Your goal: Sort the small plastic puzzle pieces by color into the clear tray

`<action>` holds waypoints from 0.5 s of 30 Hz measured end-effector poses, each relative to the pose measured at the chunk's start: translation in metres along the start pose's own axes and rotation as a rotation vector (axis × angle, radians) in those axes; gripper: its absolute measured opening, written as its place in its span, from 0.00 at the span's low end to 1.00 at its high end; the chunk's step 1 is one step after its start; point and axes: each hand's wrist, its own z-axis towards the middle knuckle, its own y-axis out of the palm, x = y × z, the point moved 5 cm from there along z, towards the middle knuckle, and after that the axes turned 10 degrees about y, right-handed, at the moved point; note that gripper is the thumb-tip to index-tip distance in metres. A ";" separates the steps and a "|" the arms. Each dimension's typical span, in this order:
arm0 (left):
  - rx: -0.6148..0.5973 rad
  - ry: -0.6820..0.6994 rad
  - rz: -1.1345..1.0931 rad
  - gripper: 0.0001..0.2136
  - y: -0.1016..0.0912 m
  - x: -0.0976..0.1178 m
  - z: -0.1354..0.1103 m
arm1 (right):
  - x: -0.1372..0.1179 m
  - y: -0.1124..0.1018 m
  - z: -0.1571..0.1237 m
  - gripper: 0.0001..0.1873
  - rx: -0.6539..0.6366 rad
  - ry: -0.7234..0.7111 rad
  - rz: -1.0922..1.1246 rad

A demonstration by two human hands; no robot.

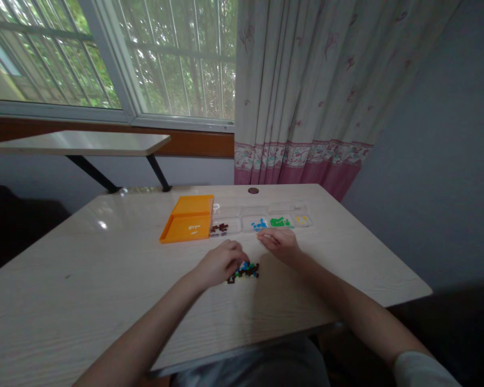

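My left hand (222,262) bends over a small heap of mixed brown, blue and green pieces (248,270) on the table. Its fingers are curled together at the heap's left side, and whatever lies between them is hidden. My right hand (281,243) is in a pinch just in front of a clear divided tray (241,224). A tiny yellow piece (258,236) shows at its fingertips. Separate compartments of the tray hold brown pieces (220,228), blue pieces (259,223), green pieces (279,221) and yellow pieces (302,219).
An open orange case (187,219) with a few white pieces (194,229) stands left of the tray. Behind it, a raised shelf (76,141) on black legs spans the back left of the table (116,290). A curtain (302,97) hangs beyond the far edge.
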 end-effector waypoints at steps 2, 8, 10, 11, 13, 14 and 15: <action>-0.020 0.004 0.059 0.12 -0.001 0.001 -0.001 | 0.004 -0.006 0.002 0.12 0.045 0.032 -0.004; -0.048 -0.003 0.114 0.08 -0.004 0.000 -0.002 | 0.011 -0.016 0.004 0.13 0.097 0.089 -0.012; -0.045 -0.002 0.113 0.07 -0.004 -0.002 -0.002 | 0.012 -0.019 0.005 0.12 0.112 0.099 -0.004; -0.045 0.001 0.111 0.07 -0.004 -0.002 -0.002 | 0.012 -0.019 0.005 0.12 0.119 0.101 0.002; -0.047 0.013 0.104 0.07 -0.004 -0.003 -0.002 | 0.013 -0.021 0.005 0.11 0.131 0.102 0.008; -0.049 0.020 0.100 0.07 -0.004 -0.003 -0.002 | 0.013 -0.021 0.005 0.11 0.132 0.104 0.008; -0.051 0.026 0.096 0.07 -0.004 -0.002 -0.002 | 0.013 -0.020 0.005 0.11 0.129 0.106 0.006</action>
